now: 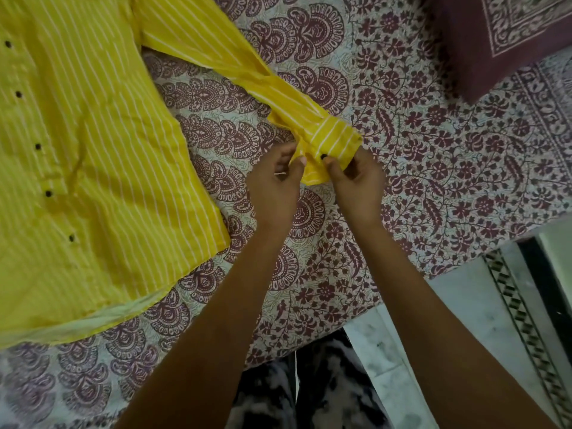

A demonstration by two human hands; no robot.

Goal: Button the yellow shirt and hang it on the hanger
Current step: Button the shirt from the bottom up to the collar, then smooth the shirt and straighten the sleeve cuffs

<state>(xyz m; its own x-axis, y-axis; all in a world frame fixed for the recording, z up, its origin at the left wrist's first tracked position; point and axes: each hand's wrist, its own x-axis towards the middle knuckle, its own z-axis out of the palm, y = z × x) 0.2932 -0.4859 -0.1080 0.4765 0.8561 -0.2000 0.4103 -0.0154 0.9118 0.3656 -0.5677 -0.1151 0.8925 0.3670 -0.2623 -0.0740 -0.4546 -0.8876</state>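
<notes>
The yellow shirt (86, 156) with thin white stripes lies flat on the bed at the left, its front placket closed with several dark buttons (37, 146) in a row. One sleeve (223, 54) stretches to the right and ends in a cuff (335, 139). My left hand (275, 184) pinches one edge of the cuff. My right hand (356, 181) pinches the other edge beside a dark cuff button (323, 156). No hanger is in view.
The bed is covered by a white sheet (433, 168) with maroon floral and paisley print. A maroon pillow (501, 38) lies at the top right. The bed edge runs diagonally at the lower right, with pale tiled floor (495, 320) beyond. My patterned trousers (309, 388) show below.
</notes>
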